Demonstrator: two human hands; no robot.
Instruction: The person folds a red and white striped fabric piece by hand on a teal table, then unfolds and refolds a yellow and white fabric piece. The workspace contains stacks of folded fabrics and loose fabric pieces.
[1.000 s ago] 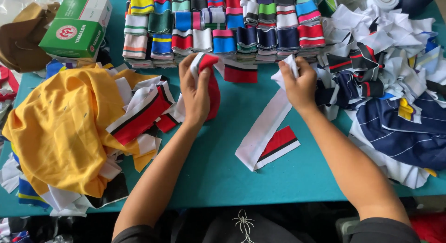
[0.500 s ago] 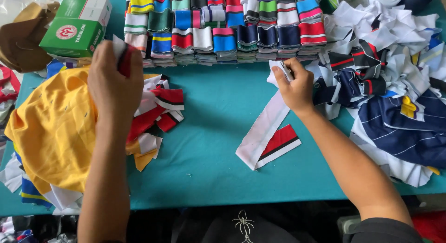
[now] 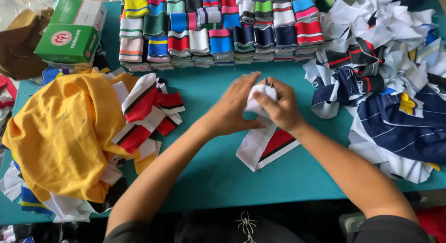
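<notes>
My left hand (image 3: pixel 230 110) and my right hand (image 3: pixel 280 108) meet at the middle of the teal table (image 3: pixel 218 173). Both grip the upper end of a white knit strip with a red, black-edged band (image 3: pixel 265 147). Its lower end lies flat on the table, pointing toward me. The gathered white end (image 3: pixel 260 96) is bunched between my fingers. Left of my hands lies a loose heap of red, white and black strips (image 3: pixel 148 113) against a yellow garment (image 3: pixel 65 136).
Rows of folded striped knit pieces in many colours (image 3: pixel 218 29) line the far side. A green cardboard box (image 3: pixel 69 31) stands at the back left. A big pile of navy, white and striped fabric (image 3: pixel 390 89) fills the right side.
My left hand has come back from the left heap, where it left the red piece, to the middle. It now joins my right hand on the white and red strip.
</notes>
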